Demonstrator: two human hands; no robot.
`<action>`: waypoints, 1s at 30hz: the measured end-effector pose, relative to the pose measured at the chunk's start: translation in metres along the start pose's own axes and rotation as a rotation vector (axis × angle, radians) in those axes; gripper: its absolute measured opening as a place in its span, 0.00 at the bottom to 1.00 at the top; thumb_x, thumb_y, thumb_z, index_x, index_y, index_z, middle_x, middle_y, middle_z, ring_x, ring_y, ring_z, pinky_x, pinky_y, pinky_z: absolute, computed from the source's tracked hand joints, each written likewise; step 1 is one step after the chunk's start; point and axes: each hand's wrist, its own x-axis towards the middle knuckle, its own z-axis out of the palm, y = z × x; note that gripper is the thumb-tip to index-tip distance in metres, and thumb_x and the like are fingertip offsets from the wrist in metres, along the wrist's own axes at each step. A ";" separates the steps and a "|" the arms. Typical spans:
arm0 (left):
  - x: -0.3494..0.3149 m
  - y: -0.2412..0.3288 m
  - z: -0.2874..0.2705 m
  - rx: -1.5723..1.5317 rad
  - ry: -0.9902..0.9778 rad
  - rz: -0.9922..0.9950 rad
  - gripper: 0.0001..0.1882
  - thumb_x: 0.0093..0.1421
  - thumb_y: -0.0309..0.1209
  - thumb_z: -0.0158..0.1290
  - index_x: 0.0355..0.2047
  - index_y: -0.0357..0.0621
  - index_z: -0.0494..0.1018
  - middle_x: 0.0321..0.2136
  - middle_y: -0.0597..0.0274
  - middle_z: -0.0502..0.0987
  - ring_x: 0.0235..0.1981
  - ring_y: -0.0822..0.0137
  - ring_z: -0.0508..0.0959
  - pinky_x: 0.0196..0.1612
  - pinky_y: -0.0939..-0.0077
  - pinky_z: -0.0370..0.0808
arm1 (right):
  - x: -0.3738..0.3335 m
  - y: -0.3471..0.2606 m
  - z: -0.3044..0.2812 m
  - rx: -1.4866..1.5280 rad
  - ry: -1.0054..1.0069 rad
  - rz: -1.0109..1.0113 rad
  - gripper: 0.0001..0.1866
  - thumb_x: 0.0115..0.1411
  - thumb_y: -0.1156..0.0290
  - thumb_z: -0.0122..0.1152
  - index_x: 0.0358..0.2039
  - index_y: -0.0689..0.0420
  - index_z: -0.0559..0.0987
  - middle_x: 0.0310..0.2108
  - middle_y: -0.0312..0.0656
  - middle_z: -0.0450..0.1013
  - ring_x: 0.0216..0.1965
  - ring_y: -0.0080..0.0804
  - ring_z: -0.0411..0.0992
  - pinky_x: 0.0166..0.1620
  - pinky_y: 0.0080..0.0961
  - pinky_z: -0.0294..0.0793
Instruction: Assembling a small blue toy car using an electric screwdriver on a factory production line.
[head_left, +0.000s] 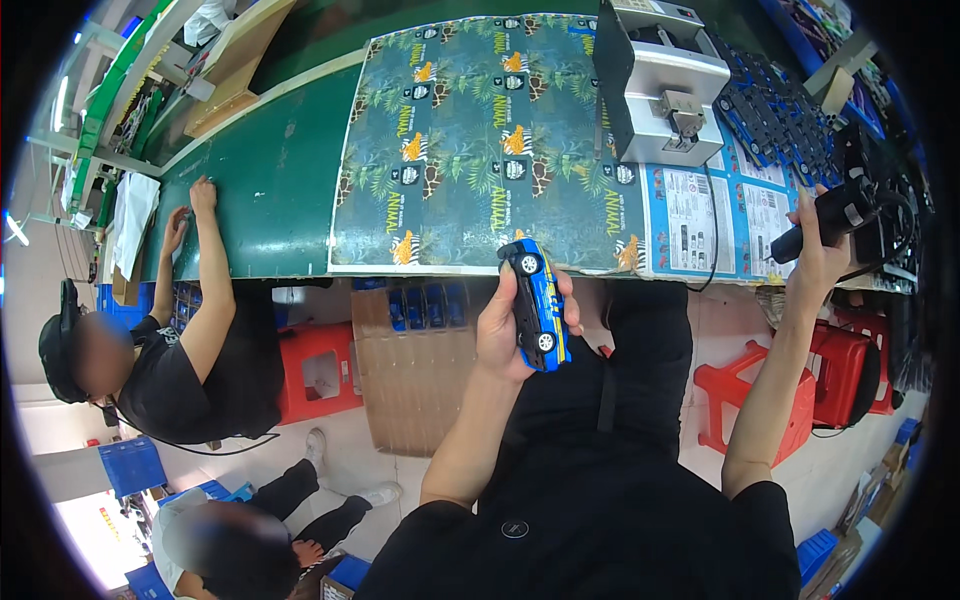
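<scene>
A blue toy car (545, 305) with yellow stripes and white wheels is in my left hand (503, 335), just off the table's front edge. It is turned on its side, with the black underside facing left and my thumb against it. Over at the right, my right hand (815, 245) is closed round a black electric screwdriver (845, 212). Its tip points left, toward the car but well apart from it. Part of my right fingers is hidden behind the tool.
A silver metal machine (665, 90) stands on printed sheets (470, 150) covering the green table (260, 170). Blue and black car parts (775, 110) are heaped at the far right. Below are a carton (410, 385) and red stools (765, 400). Two people are on the left.
</scene>
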 end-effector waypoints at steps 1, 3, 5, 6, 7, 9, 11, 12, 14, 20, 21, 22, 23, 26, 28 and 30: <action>-0.001 0.000 0.002 -0.015 -0.007 0.002 0.25 0.72 0.49 0.35 0.51 0.39 0.65 0.43 0.47 0.72 0.38 0.53 0.80 0.41 0.56 0.81 | -0.001 0.000 -0.001 0.005 0.006 0.005 0.19 0.57 0.73 0.69 0.47 0.66 0.77 0.33 0.38 0.75 0.31 0.21 0.72 0.40 0.20 0.71; -0.005 0.002 0.002 -0.012 0.001 0.011 0.25 0.72 0.49 0.35 0.52 0.38 0.65 0.44 0.47 0.72 0.39 0.53 0.80 0.42 0.55 0.81 | -0.002 0.002 -0.001 0.019 0.001 0.012 0.19 0.57 0.73 0.69 0.48 0.66 0.77 0.33 0.38 0.75 0.31 0.21 0.72 0.40 0.20 0.71; -0.014 0.007 0.000 0.033 0.023 0.025 0.26 0.70 0.49 0.39 0.54 0.37 0.64 0.44 0.47 0.72 0.39 0.52 0.79 0.42 0.54 0.81 | 0.002 0.010 -0.006 0.028 -0.004 0.040 0.20 0.57 0.73 0.69 0.48 0.66 0.77 0.34 0.38 0.75 0.31 0.21 0.72 0.40 0.20 0.71; -0.020 0.010 -0.004 0.078 0.038 0.041 0.27 0.69 0.49 0.43 0.55 0.36 0.64 0.44 0.46 0.71 0.39 0.51 0.78 0.41 0.54 0.80 | 0.005 0.018 -0.008 0.035 -0.012 0.043 0.19 0.58 0.74 0.69 0.49 0.66 0.76 0.34 0.37 0.75 0.31 0.21 0.72 0.39 0.19 0.72; -0.031 0.015 -0.012 0.093 0.032 0.021 0.27 0.68 0.47 0.46 0.55 0.36 0.64 0.45 0.45 0.72 0.41 0.50 0.78 0.42 0.53 0.80 | 0.008 0.024 -0.010 0.043 -0.010 0.040 0.19 0.58 0.74 0.68 0.49 0.65 0.77 0.34 0.37 0.75 0.31 0.21 0.72 0.39 0.19 0.72; -0.062 0.024 -0.029 0.238 0.122 0.073 0.26 0.67 0.45 0.48 0.55 0.36 0.65 0.46 0.44 0.73 0.42 0.50 0.78 0.43 0.52 0.80 | 0.017 0.042 -0.022 0.060 -0.043 0.011 0.19 0.58 0.75 0.68 0.48 0.65 0.77 0.35 0.37 0.75 0.30 0.20 0.72 0.39 0.18 0.73; -0.100 0.039 -0.050 0.338 0.307 0.110 0.22 0.65 0.41 0.54 0.53 0.40 0.68 0.45 0.48 0.77 0.45 0.53 0.79 0.47 0.52 0.78 | 0.027 0.052 -0.031 0.008 -0.030 0.049 0.18 0.58 0.74 0.68 0.49 0.64 0.77 0.33 0.35 0.75 0.29 0.19 0.72 0.38 0.18 0.72; -0.113 0.049 -0.073 0.314 0.315 0.128 0.22 0.65 0.41 0.54 0.53 0.40 0.68 0.45 0.48 0.77 0.45 0.53 0.79 0.47 0.52 0.78 | 0.032 0.049 -0.038 0.002 -0.043 0.023 0.18 0.58 0.73 0.68 0.48 0.64 0.78 0.32 0.35 0.75 0.30 0.20 0.72 0.39 0.18 0.72; -0.154 0.064 -0.135 0.040 0.694 0.203 0.21 0.63 0.41 0.56 0.51 0.42 0.70 0.43 0.57 0.78 0.45 0.59 0.79 0.48 0.57 0.77 | 0.028 0.041 -0.031 -0.012 -0.017 0.084 0.16 0.59 0.72 0.67 0.47 0.65 0.78 0.32 0.35 0.74 0.30 0.20 0.71 0.41 0.20 0.72; -0.225 0.152 -0.352 0.815 1.433 0.114 0.16 0.57 0.36 0.63 0.43 0.42 0.76 0.32 0.65 0.80 0.36 0.68 0.80 0.41 0.65 0.76 | 0.027 0.038 -0.031 -0.147 -0.132 0.031 0.10 0.63 0.68 0.62 0.39 0.62 0.79 0.28 0.35 0.71 0.32 0.22 0.69 0.45 0.23 0.70; -0.237 0.172 -0.387 0.832 1.553 0.150 0.17 0.53 0.36 0.66 0.38 0.38 0.77 0.32 0.60 0.81 0.37 0.65 0.80 0.40 0.66 0.76 | 0.033 0.051 -0.037 -0.175 -0.184 0.036 0.09 0.64 0.67 0.61 0.37 0.61 0.78 0.28 0.35 0.71 0.32 0.22 0.69 0.45 0.23 0.69; -0.246 0.189 -0.417 0.847 1.670 0.173 0.19 0.48 0.36 0.70 0.33 0.33 0.79 0.31 0.56 0.82 0.38 0.62 0.81 0.40 0.68 0.76 | 0.034 0.061 -0.043 -0.212 -0.231 0.041 0.09 0.64 0.66 0.61 0.35 0.59 0.78 0.27 0.35 0.71 0.32 0.23 0.68 0.45 0.23 0.68; -0.235 0.204 -0.432 1.112 1.774 0.071 0.22 0.47 0.40 0.70 0.35 0.34 0.79 0.32 0.53 0.82 0.38 0.58 0.81 0.41 0.66 0.76 | 0.024 0.056 -0.042 -0.251 -0.194 0.056 0.09 0.64 0.65 0.60 0.33 0.59 0.77 0.27 0.35 0.71 0.32 0.23 0.68 0.44 0.23 0.68; -0.230 0.251 -0.487 1.594 1.753 0.122 0.29 0.44 0.48 0.69 0.40 0.38 0.80 0.38 0.47 0.82 0.42 0.51 0.81 0.44 0.62 0.75 | 0.016 0.044 -0.036 -0.412 -0.142 0.050 0.12 0.65 0.64 0.59 0.28 0.57 0.76 0.26 0.36 0.71 0.31 0.25 0.68 0.43 0.24 0.68; -0.266 0.293 -0.528 1.881 1.738 0.428 0.27 0.45 0.48 0.67 0.42 0.43 0.80 0.40 0.49 0.81 0.44 0.51 0.80 0.47 0.63 0.75 | 0.015 0.057 -0.010 -0.266 -0.121 0.241 0.14 0.63 0.62 0.62 0.25 0.57 0.76 0.26 0.36 0.71 0.32 0.26 0.69 0.43 0.25 0.69; -0.217 0.292 -0.546 1.664 1.721 0.075 0.25 0.47 0.47 0.66 0.42 0.46 0.81 0.41 0.51 0.81 0.46 0.52 0.80 0.50 0.64 0.74 | 0.014 0.028 -0.017 -0.277 0.050 0.344 0.13 0.61 0.62 0.63 0.26 0.59 0.78 0.26 0.36 0.71 0.31 0.27 0.70 0.41 0.25 0.71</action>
